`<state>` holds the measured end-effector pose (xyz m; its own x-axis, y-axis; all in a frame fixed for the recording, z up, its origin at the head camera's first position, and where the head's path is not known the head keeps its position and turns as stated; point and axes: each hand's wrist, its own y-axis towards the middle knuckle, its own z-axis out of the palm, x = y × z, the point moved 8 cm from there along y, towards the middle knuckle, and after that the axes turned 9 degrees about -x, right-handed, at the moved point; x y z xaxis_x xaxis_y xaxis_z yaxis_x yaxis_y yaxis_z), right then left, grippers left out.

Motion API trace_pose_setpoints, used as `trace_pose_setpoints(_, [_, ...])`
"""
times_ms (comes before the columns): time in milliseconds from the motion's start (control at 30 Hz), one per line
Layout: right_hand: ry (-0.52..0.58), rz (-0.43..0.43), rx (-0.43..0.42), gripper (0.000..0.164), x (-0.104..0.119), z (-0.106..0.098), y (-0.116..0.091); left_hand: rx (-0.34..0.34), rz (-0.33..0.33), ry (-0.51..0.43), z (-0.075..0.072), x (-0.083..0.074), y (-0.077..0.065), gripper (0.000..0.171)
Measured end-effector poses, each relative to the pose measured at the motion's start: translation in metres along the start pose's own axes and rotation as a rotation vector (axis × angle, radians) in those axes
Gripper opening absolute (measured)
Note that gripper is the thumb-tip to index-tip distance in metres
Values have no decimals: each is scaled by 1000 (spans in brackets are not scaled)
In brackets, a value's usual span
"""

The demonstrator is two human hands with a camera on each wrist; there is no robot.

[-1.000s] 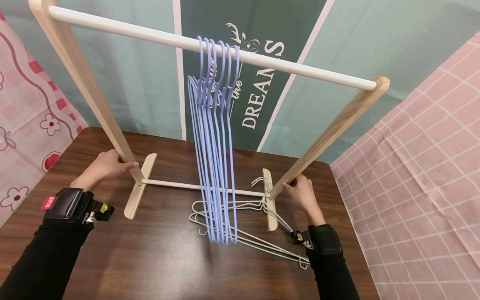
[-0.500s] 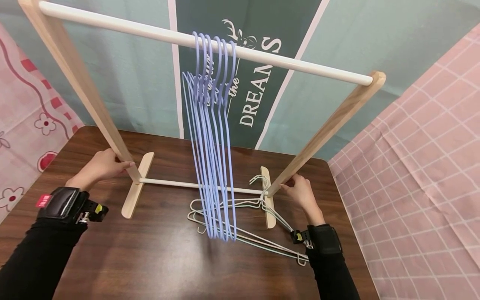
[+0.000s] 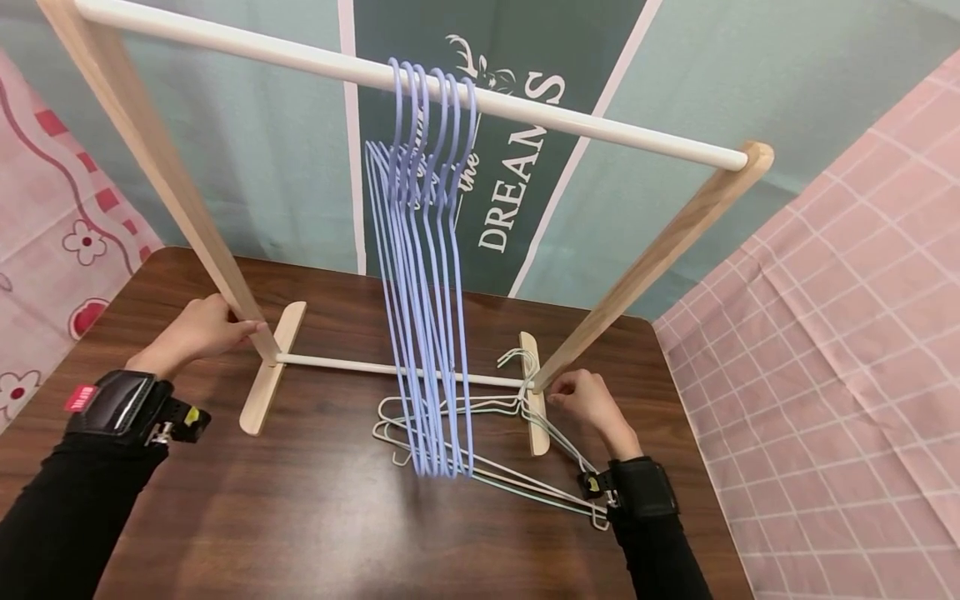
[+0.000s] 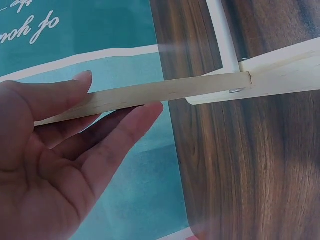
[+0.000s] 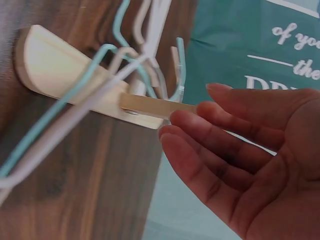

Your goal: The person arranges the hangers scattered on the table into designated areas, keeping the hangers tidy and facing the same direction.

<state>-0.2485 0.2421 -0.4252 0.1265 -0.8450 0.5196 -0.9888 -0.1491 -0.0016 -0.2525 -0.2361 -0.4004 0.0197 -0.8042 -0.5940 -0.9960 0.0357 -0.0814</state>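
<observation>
A small wooden clothes rack (image 3: 645, 258) with white rods stands on the table. My left hand (image 3: 201, 329) pinches its left post (image 4: 150, 94) low down, thumb on one side and fingers on the other. Beside the foot of the right post, my right hand (image 3: 588, 402) has its fingers loosely bent, holding nothing. In the right wrist view its fingertips (image 5: 175, 145) are close to the post; touching or not, I cannot tell. Several blue hangers (image 3: 420, 292) hang bunched near the middle of the top rod (image 3: 570, 121).
White and mint-green hangers (image 3: 517, 483) lie on the brown table (image 3: 300, 517), partly across the rack's right foot (image 3: 538, 437). A printed curtain (image 3: 300, 167) hangs behind, with pink cloth (image 3: 847, 333) at the right and flowered pink cloth (image 3: 52, 208) at the left.
My right hand has let go of the right post and moved slightly down and toward me. The left hand keeps its grip. The view has shifted a little.
</observation>
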Motion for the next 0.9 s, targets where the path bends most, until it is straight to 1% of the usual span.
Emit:
trace_pose_setpoints(67, [0, -9, 11, 3, -3, 7, 1, -3, 10, 1, 0, -1, 1, 41])
trace_pose_setpoints(167, [-2, -22, -2, 6, -4, 15, 1, -6, 10, 1, 0, 0, 1, 40])
trace_pose_setpoints(367, [-4, -7, -26, 14, -8, 28, 2, -11, 7, -7, 0, 3, 2, 41])
trace_pose_setpoints(567, [-32, -37, -42, 13, -7, 34, 4, -17, 30, -1, 0, 0, 2, 39])
trace_pose_setpoints(733, [-58, -78, -56, 12, -5, 37, 7, -8, 26, -13, 0, 0, 2, 41])
trace_pose_setpoints(900, [-99, -120, -78, 14, -1, 39, 10, -7, 26, -27, 0, -1, 0, 40])
